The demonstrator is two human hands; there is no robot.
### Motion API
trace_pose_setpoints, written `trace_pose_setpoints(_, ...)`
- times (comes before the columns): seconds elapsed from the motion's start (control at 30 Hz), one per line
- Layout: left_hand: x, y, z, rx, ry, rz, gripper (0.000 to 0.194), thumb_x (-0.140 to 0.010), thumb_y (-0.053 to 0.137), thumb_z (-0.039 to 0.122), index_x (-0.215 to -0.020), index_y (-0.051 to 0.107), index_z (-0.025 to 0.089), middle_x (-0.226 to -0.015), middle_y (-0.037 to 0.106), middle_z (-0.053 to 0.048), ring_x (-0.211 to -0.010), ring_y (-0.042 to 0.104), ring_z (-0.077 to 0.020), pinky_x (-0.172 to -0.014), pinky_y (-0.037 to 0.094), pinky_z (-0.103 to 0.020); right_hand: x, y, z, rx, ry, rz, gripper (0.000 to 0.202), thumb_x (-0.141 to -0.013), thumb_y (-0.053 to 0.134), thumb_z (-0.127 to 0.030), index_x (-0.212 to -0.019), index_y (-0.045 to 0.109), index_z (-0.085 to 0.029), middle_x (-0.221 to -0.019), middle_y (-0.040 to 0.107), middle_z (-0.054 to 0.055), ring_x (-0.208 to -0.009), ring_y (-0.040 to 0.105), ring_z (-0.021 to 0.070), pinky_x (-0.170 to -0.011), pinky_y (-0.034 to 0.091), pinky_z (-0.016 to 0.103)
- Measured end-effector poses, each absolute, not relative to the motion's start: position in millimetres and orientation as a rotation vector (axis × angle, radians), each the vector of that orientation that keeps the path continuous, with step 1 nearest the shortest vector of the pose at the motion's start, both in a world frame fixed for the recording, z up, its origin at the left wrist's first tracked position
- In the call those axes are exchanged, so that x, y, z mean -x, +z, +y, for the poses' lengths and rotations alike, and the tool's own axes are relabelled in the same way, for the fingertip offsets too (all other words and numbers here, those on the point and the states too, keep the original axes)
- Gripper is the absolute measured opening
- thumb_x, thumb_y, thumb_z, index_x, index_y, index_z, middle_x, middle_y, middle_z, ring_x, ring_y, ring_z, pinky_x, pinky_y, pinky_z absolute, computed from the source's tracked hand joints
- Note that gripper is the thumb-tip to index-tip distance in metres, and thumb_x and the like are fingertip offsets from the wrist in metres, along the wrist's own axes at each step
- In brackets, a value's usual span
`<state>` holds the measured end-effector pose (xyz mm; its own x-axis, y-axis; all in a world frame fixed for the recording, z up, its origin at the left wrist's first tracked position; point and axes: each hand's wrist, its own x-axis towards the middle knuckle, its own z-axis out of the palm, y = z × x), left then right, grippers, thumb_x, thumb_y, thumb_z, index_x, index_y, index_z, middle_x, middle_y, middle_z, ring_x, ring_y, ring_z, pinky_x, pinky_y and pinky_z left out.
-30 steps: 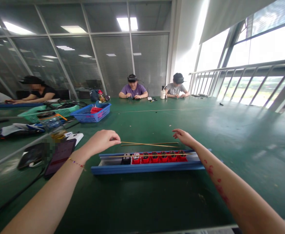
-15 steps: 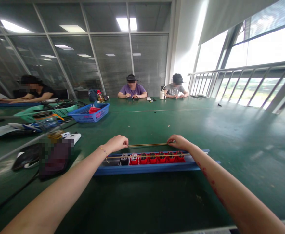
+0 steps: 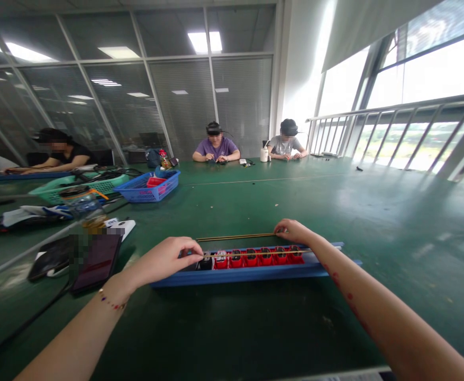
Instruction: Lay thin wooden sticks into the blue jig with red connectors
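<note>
A long narrow blue tray (image 3: pixel 251 274) lies crosswise before me, holding a row of small red holders (image 3: pixel 251 259) with dark round pieces in them. One thin yellowish stick (image 3: pixel 255 254) runs lengthwise over this row. My left hand (image 3: pixel 178 253) is at its left end, thumb and fingers pinched together on it. Behind the tray, a pair of thin yellowish sticks (image 3: pixel 235 236) lies along the table. My right hand (image 3: pixel 293 230) pinches their right end, its forearm passing over the tray's right part.
To the left are a dark phone (image 3: pixel 99 262), a jar (image 3: pixel 81 203), a blue basket (image 3: pixel 148 188) with a red piece inside, and a green basket (image 3: pixel 108 185) with black cables. Co-workers (image 3: pixel 216 148) sit at the far side and left of the green table (image 3: pixel 335 201).
My left hand has left the left end of the rear sticks and come nearer, to the stick over the tray. The right hand stays on the rear sticks. The view has shifted slightly.
</note>
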<state>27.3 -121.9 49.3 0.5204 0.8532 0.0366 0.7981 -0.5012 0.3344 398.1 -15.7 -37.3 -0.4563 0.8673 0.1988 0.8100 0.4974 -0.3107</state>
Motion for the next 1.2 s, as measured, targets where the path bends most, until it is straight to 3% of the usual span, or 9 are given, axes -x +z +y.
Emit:
trace_pose_setpoints(0.2,-26.3,45.1,-125.7,-2.589,0.293,1.449,0.023,-0.079,0.044,0.036,-0.083,0.064,0.025,-0.086,0.064,-0.001,-0.080,0.056,-0.0173,-0.071,0.039,-0.024,-397.6,-36.3,-16.7,1.429,0.245,-2.412,0.019,-0.069,0.053,-0.019,-0.081,0.068,-0.020,-0.082,0.065,0.003,-0.071,0.058,0.0148,-0.068,0.045,0.023)
trace_pose_setpoints(0.43,-2.5,85.2,-123.7,-2.751,0.452,1.592,0.021,-0.079,0.046,0.038,-0.084,0.063,0.027,-0.090,0.063,0.001,-0.083,0.056,-0.0184,-0.073,0.038,-0.023,-401.5,-42.2,-10.4,1.498,0.308,-2.316,0.029,-0.075,0.044,-0.013,-0.095,0.063,-0.021,-0.092,0.066,0.003,-0.085,0.059,0.0160,-0.077,0.044,0.024)
trace_pose_setpoints(0.57,6.3,92.2,-108.0,-2.743,0.435,1.649,0.022,-0.075,0.049,0.040,-0.081,0.065,0.026,-0.085,0.065,0.000,-0.076,0.057,-0.0189,-0.067,0.038,-0.024,-405.1,-47.0,-5.5,1.571,0.362,-2.216,0.032,-0.077,0.040,-0.010,-0.103,0.058,-0.017,-0.084,0.067,0.004,-0.077,0.061,0.0146,-0.070,0.046,0.022)
trace_pose_setpoints(0.7,-3.1,76.3,-88.0,-2.704,0.336,1.644,0.021,-0.073,0.050,0.038,-0.077,0.065,0.025,-0.076,0.065,0.000,-0.068,0.057,-0.0171,-0.059,0.037,-0.023,-406.1,-47.3,-5.0,1.601,0.403,-2.161,0.032,-0.080,0.036,-0.011,-0.103,0.057,-0.017,-0.081,0.068,0.004,-0.070,0.062,0.0117,-0.066,0.047,0.020)
trace_pose_setpoints(0.8,-14.5,58.1,-75.2,-2.644,0.253,1.623,0.020,-0.073,0.049,0.036,-0.075,0.066,0.024,-0.076,0.066,-0.001,-0.069,0.059,-0.0171,-0.059,0.039,-0.023,-403.9,-44.2,-8.5,1.588,0.395,-2.167,0.028,-0.082,0.038,-0.022,-0.103,0.057,-0.016,-0.083,0.067,0.005,-0.073,0.061,0.0138,-0.068,0.047,0.023)
trace_pose_setpoints(1.0,-34.4,26.2,-50.9,-2.606,0.090,1.655,0.012,-0.070,0.054,0.025,-0.071,0.066,0.024,-0.075,0.067,-0.001,-0.070,0.061,-0.0161,-0.061,0.041,-0.022,-398.3,-37.2,-16.2,1.477,0.379,-2.360,0.034,-0.071,0.055,-0.047,-0.086,0.066,-0.019,-0.080,0.066,0.005,-0.072,0.059,0.0166,-0.066,0.046,0.024)
trace_pose_setpoints(1.2,-49.7,5.1,-25.9,-2.648,-0.042,1.663,0.009,-0.066,0.058,0.018,-0.069,0.065,0.022,-0.082,0.067,-0.001,-0.079,0.060,-0.0169,-0.068,0.042,-0.023,-397.6,-36.6,-18.1,1.426,0.196,-2.498,0.022,-0.070,0.055,-0.030,-0.086,0.066,-0.019,-0.082,0.065,0.004,-0.072,0.059,0.0150,-0.066,0.044,0.022)
